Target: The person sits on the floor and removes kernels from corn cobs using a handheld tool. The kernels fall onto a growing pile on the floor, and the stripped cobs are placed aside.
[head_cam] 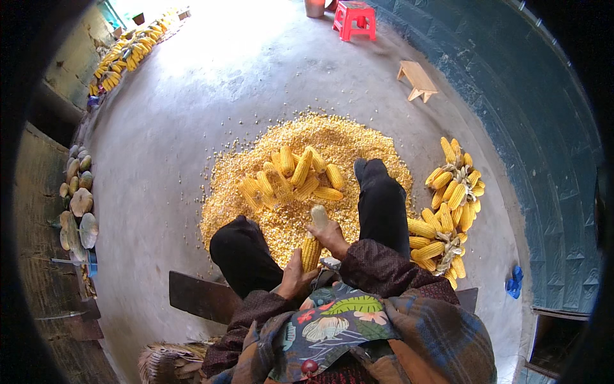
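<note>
My left hand [296, 277] is wrapped around the lower part of a yellow ear of corn [311, 251], held upright between my knees. In my right hand [331, 238] is a pale, bare corn cob [319, 215], its rounded end poking out above the fingers. Cob and ear meet at my right fingers, which hide the contact. Below and beyond both hands spreads a wide heap of loose corn kernels [336, 134]. Several whole ears of corn [301, 169] lie on the heap just ahead of my hands.
Braided bunches of corn ears [451, 192] lie on the concrete floor at my right. A low wooden stool [418, 79] and a red plastic stool [355, 20] stand farther off. Squashes [80, 201] line the left wall, with more corn [129, 50] beyond. Beneath me is a dark bench [204, 296].
</note>
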Tool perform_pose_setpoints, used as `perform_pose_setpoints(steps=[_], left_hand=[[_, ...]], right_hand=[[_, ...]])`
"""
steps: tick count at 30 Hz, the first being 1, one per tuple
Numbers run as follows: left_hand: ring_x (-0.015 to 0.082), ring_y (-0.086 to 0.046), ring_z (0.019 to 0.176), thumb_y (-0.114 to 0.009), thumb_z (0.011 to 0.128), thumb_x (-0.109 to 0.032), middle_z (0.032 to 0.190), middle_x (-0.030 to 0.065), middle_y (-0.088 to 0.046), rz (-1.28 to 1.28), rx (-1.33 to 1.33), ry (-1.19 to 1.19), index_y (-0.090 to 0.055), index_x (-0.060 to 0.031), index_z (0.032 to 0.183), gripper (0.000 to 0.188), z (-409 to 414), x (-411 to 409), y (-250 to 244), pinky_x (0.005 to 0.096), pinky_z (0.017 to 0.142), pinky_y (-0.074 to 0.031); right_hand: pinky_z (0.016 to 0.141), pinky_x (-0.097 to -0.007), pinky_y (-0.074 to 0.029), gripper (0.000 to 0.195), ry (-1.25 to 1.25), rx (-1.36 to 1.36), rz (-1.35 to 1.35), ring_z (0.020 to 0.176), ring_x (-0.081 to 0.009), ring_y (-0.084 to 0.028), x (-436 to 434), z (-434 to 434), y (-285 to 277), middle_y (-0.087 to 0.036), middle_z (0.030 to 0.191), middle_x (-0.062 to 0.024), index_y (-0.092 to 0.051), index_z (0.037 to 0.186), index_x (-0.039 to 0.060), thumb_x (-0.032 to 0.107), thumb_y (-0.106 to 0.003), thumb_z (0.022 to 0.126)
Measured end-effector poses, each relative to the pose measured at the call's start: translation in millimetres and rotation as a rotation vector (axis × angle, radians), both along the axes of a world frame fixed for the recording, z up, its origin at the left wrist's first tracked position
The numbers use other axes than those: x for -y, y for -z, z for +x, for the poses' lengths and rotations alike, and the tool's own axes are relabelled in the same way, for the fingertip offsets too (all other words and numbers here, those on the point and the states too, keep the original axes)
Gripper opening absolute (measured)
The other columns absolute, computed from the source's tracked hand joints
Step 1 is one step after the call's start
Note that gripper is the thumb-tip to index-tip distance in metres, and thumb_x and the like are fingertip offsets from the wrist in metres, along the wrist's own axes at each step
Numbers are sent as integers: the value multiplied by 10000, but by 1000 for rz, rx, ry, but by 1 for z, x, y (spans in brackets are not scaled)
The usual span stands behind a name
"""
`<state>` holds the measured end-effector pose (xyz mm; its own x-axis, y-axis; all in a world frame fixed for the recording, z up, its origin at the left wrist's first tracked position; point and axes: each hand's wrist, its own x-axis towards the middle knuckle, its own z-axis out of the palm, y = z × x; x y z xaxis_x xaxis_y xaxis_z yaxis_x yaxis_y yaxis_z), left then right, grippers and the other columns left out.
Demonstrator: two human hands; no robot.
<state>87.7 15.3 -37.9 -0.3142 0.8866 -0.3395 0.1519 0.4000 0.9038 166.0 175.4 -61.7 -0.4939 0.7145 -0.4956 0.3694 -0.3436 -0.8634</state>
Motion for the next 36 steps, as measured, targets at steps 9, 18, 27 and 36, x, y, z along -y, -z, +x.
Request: perform_pose_setpoints(steps=[9,18,27,36], left_hand=[[280,-618,923,-741,760,-179,1019,207,-586,24,144,-51,-382,1,1187,586,2,2,-10,370,754,-500],[244,-622,905,-743,782,-166,1021,165,-591,45,293,-12,-371,-20,1203,581,-2,2,1,353,723,-513],[346,-588,981,-757,740,-168,1093,201,-548,83,-285,70,-345,5,1305,720,0,1,10,401,811,-497],[288,-603,950,-776,705,-146,1057,173,-556,32,285,-26,-370,9,1272,715,-2,1,-4,384,795,-505]], right_hand=[[625,-294,-524,335,177,-352,-594,712,-142,-629,3,14,-21,-607,824,-29,-542,1002,60,326,-687,858],[498,-325,-417,336,108,-124,181,565,-125,-539,25,7,-15,-581,649,-24,-602,793,50,364,-717,828],[678,-311,-501,376,113,-250,-468,768,-154,-606,11,4,-14,-600,859,-42,-577,977,50,397,-671,864],[515,-310,-473,346,24,-40,52,588,-144,-610,11,12,-7,-600,633,-41,-624,765,31,360,-720,820]])
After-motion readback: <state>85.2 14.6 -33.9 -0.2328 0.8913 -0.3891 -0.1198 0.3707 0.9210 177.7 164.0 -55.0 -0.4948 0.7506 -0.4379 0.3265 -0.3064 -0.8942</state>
